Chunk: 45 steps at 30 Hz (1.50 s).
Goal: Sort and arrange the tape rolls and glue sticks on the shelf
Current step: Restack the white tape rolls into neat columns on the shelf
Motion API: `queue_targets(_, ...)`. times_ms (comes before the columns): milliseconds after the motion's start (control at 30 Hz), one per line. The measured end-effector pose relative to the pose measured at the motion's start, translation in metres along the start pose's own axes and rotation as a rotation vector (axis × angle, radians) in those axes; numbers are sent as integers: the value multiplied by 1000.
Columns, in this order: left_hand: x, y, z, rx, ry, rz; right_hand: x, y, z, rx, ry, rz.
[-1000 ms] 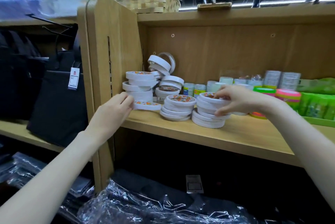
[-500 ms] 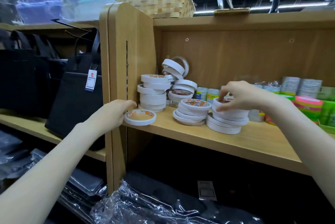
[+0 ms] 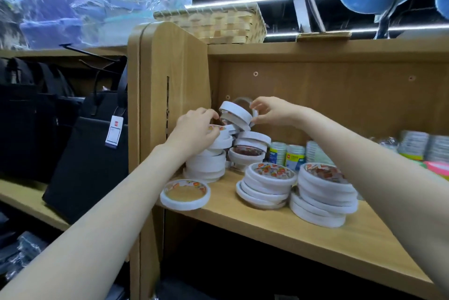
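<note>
Leaning tilted at the back left corner of the wooden shelf, a pair of white tape rolls is being gripped from both sides. The right hand is pinching their right edge between thumb and fingers, while the left hand is closing its fingers on the top roll of the back stack just left of and below the tilted rolls. In front of that stack a single tape roll is lying flat at the shelf's front edge. Right of it, two more stacks are standing side by side. Behind those, glue sticks are lined up along the shelf's back. A black bag is hanging left of the shelf's side panel, and a woven basket is sitting on top.
</note>
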<state>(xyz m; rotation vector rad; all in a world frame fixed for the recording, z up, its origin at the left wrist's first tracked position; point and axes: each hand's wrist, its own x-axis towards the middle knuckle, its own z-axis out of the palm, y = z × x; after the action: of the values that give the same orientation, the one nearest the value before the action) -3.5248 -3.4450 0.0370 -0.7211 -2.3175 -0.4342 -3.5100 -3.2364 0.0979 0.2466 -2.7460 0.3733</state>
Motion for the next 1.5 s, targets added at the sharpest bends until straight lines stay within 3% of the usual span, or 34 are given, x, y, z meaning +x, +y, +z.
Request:
queue_targets(100, 0, -11, 2, -39, -148, -48, 28, -3, 10, 105, 32, -22)
queue_targets(167, -7, -17, 7, -32, -160, -11, 41, -3, 20, 98, 16, -5)
queue_targets(300, -14, -24, 18, -199, -54, 10, 53, 3, 33, 61, -29, 20)
queue_targets(433, -19, -31, 30, -331, 106, -75, 56, 5, 38, 57, -22, -9)
queue_targets(733, -29, -32, 34, -391, 228, -75, 52, 9, 32, 612, 71, 82)
queue_targets(900, -33, -30, 37, -410, 253, -98, 46, 3, 13, 822, 102, -25)
queue_targets(1100, -51, -30, 38, -397, 342, -123, 23, -25, 12, 538, 2, -294)
queue_targets(1267, -59, -30, 37, -341, 280, -82, 23, -40, 23, -13, -51, -329)
queue_targets(1367, -54, -26, 38, -318, 266, -49, 18, -37, 19, 126, -123, -272)
queue_targets(1500, -43, -17, 39, -313, 306, -73, 14, -34, 20, 377, -88, -249)
